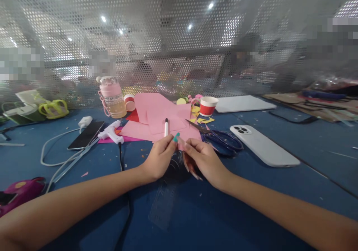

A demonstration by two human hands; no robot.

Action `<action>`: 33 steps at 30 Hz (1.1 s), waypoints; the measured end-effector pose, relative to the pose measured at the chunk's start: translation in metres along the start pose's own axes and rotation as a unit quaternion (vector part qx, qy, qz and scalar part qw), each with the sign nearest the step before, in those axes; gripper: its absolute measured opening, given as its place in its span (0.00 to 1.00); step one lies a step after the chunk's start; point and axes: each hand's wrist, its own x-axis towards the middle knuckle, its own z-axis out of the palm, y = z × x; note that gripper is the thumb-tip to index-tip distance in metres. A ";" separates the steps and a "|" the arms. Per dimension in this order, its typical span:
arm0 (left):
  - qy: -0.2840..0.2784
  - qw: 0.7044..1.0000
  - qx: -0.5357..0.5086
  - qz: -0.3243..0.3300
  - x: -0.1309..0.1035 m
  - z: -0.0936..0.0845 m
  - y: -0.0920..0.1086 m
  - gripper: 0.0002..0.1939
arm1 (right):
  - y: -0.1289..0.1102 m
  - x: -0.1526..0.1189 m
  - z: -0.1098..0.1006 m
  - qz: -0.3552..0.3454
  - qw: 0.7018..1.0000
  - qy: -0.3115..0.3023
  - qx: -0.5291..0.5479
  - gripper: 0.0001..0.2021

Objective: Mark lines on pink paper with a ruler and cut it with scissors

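Observation:
My left hand [159, 158] and my right hand [208, 163] meet at the fingertips above the table's middle, both closed in a pinch. A small teal piece [176, 137] shows at my left fingertips; its kind is unclear. What my right fingertips pinch is too small to make out. Just beyond lie sheets of pink paper [167, 111], overlapping and partly folded. On them rests a white marker [166, 128] with a black end, close to my left hand. Scissors [225, 141] with dark blue handles lie beside my right hand, blades pointing to the paper.
Left are a white glue gun [112, 132], black phone [86, 135], charger cable [43, 154] and pink-topped bottle [112, 98]. A red-and-white paper cup [208, 106], white phone [264, 146] and closed laptop [243, 104] are right. A perforated metal screen [167, 38] stands behind.

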 end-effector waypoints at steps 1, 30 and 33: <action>-0.005 1.000 -0.002 -0.009 -0.001 0.001 0.001 0.12 | 0.001 0.000 0.000 -0.002 1.000 -0.001 -0.013 0.21; -0.035 0.994 0.086 0.059 -0.006 -0.003 0.011 0.14 | 0.001 0.001 -0.021 -0.493 0.679 0.051 -0.542 0.16; -0.027 0.993 0.082 0.076 -0.006 -0.003 0.011 0.15 | 0.001 0.001 -0.021 -0.490 0.670 0.057 -0.555 0.18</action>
